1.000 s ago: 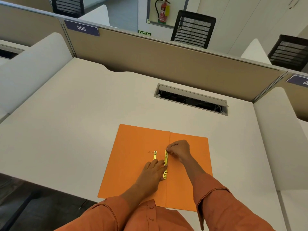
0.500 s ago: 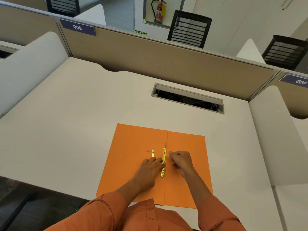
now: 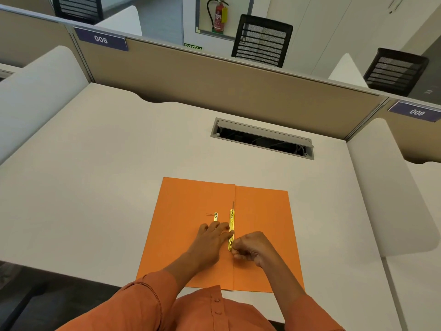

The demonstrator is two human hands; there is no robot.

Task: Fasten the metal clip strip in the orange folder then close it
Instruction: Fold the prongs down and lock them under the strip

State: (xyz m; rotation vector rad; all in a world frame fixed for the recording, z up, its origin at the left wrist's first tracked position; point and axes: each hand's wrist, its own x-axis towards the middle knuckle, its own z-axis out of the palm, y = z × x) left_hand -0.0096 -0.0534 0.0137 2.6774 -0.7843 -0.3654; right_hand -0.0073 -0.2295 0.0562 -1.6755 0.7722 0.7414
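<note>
The orange folder [image 3: 260, 216] lies open and flat on the white desk [image 3: 95, 187], close to its near edge. A gold metal clip strip [image 3: 231, 220] runs along the centre fold. A shorter gold piece [image 3: 215, 216] lies just left of it, partly hidden under my fingers. My left hand [image 3: 212, 240] lies flat on the left flap, its fingertips pressing the strip's middle. My right hand [image 3: 250, 248] is curled, with its fingertips pinching the strip's near end.
An open cable slot [image 3: 262, 138] is set into the desk behind the folder. Beige partition panels [image 3: 214, 77] close the back, and white curved dividers [image 3: 391, 192] stand at both sides. Black mesh chairs [image 3: 262, 41] stand beyond the partition.
My right hand has slid from the strip's far end down toward me to its near end. My left hand has stayed pressed on the strip.
</note>
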